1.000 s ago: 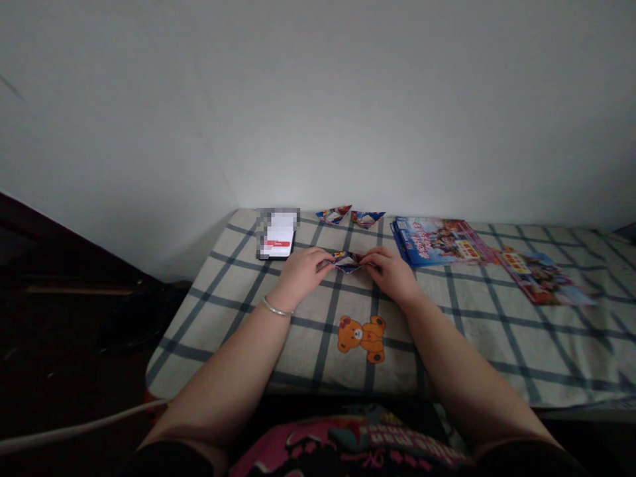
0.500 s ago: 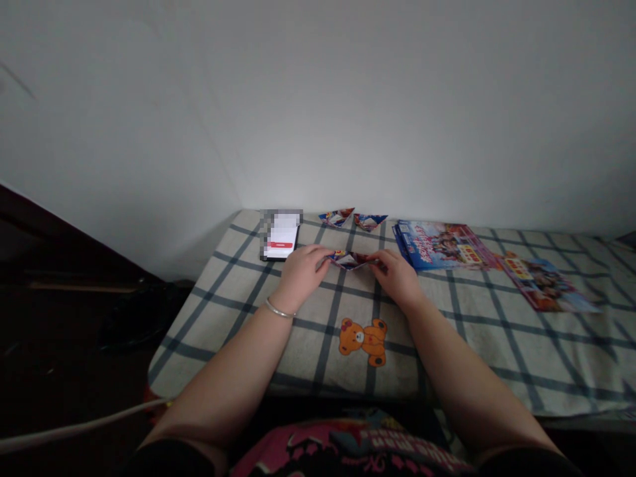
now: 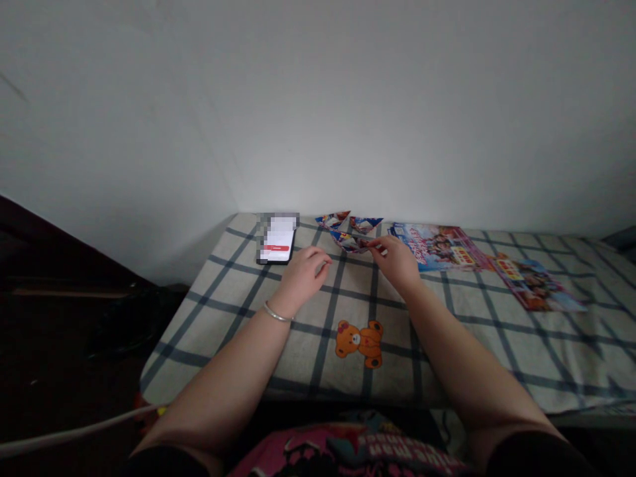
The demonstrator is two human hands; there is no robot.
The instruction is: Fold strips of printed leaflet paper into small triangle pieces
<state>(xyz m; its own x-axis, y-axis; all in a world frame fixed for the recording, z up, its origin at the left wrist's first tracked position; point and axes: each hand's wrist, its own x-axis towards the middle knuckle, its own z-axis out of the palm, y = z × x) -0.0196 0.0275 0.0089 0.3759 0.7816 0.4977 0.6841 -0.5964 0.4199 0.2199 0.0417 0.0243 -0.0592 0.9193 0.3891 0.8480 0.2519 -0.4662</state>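
A small folded paper boat (image 3: 349, 242), printed in blue and red, has its right end pinched between the thumb and fingers of my right hand (image 3: 397, 260). My left hand (image 3: 304, 271), a silver bangle at its wrist, holds nothing; its fingers are curved, with a gap between thumb and forefinger. It is just right of and nearer to me than the phone. Two more folded paper boats, one on the left (image 3: 332, 220) and one on the right (image 3: 366, 225), stand behind the held one, close to the wall.
A phone (image 3: 278, 238) with a lit screen lies at the back left. On the right are a stack of printed leaflets (image 3: 432, 246) and another leaflet (image 3: 539, 281). A checked tablecloth (image 3: 308, 358) with a bear print (image 3: 360, 343) covers the table, which meets a white wall (image 3: 318, 106).
My left hand has let go of the paper boat. My right hand has carried it away from me, up close to the other two. The view has shifted slightly.
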